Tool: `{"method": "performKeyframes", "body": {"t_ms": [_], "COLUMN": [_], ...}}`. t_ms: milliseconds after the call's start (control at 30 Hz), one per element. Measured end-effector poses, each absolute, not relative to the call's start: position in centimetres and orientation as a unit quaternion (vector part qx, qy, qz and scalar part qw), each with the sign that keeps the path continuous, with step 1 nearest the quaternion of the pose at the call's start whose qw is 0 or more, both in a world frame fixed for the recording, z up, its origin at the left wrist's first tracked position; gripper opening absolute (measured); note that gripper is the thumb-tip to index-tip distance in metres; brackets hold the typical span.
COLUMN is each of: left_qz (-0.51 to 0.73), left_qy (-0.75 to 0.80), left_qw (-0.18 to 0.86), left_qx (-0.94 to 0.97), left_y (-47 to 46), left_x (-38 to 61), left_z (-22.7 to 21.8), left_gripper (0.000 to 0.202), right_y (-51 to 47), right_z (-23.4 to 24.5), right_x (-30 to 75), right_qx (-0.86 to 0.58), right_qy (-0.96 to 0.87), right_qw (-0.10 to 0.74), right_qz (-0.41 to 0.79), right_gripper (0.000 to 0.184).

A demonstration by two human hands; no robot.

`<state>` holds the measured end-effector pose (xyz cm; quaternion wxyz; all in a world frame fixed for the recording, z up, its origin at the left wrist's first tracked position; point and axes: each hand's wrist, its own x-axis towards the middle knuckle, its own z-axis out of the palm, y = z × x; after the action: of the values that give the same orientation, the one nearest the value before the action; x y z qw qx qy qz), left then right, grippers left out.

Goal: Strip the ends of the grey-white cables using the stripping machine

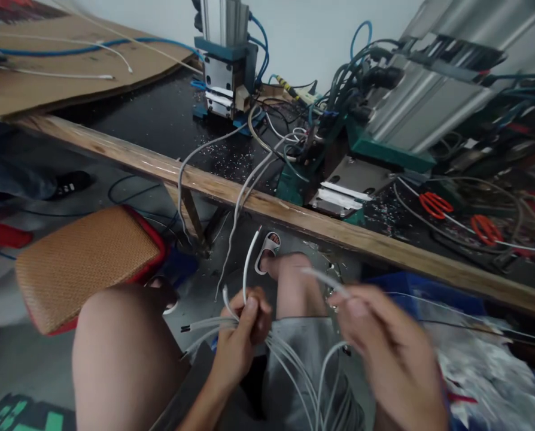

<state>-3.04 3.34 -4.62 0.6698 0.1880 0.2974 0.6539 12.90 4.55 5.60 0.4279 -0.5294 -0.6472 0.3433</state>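
My left hand [245,329] is closed around several white cables [289,359] above my lap. One cable end points up from between thumb and fingers, and others stick out to the left, one with dark tips. The rest of the bundle trails down over the grey shorts [294,335]. My right hand [384,347], somewhat blurred, pinches a single white cable [325,278] near its end, to the right of the bundle. The end of that cable points up and left and is smeared by motion. The two hands are apart.
A black workbench with a wooden edge [267,206] crosses ahead. On it stand a smaller press [222,66] and a larger press [348,173]. Orange-handled scissors [435,205] lie at right. A woven-topped stool [88,263] is at left; a clear plastic heap [487,371] lies lower right.
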Motion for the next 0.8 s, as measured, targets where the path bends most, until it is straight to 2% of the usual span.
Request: {"method": "performKeyframes", "body": {"t_ms": [67, 100, 200, 367, 700, 800], "left_qz": [0.65, 0.65, 0.657, 0.672, 0.707, 0.702], "left_qy": [0.33, 0.343, 0.36, 0.376, 0.369, 0.379], "left_qw": [0.652, 0.643, 0.627, 0.615, 0.581, 0.574], "left_qx": [0.208, 0.216, 0.211, 0.172, 0.162, 0.185], "left_y": [3.1, 2.9, 2.7, 2.6, 2.6, 2.5], "left_x": [-3.0, -3.0, -3.1, -2.9, -3.7, -3.9], "left_z": [-4.6, -4.6, -4.5, -4.5, -4.4, -4.5], "left_gripper": [0.024, 0.021, 0.019, 0.02, 0.013, 0.014], "right_y": [4.2, 4.0, 3.0, 1.8, 1.8, 1.9], "right_z": [3.2, 2.2, 0.4, 0.1, -0.9, -0.9], "right_x": [12.1, 11.7, 10.6, 9.9, 10.5, 10.4], "right_qx": [-0.529, -0.52, -0.507, -0.49, -0.49, -0.49], "right_qy": [-0.697, -0.71, -0.717, -0.722, -0.733, -0.732], "right_qw": [0.351, 0.341, 0.352, 0.357, 0.306, 0.301], "right_qz": [0.334, 0.329, 0.326, 0.333, 0.358, 0.364], "right_gripper": [0.022, 0.023, 0.022, 0.022, 0.024, 0.017]}}
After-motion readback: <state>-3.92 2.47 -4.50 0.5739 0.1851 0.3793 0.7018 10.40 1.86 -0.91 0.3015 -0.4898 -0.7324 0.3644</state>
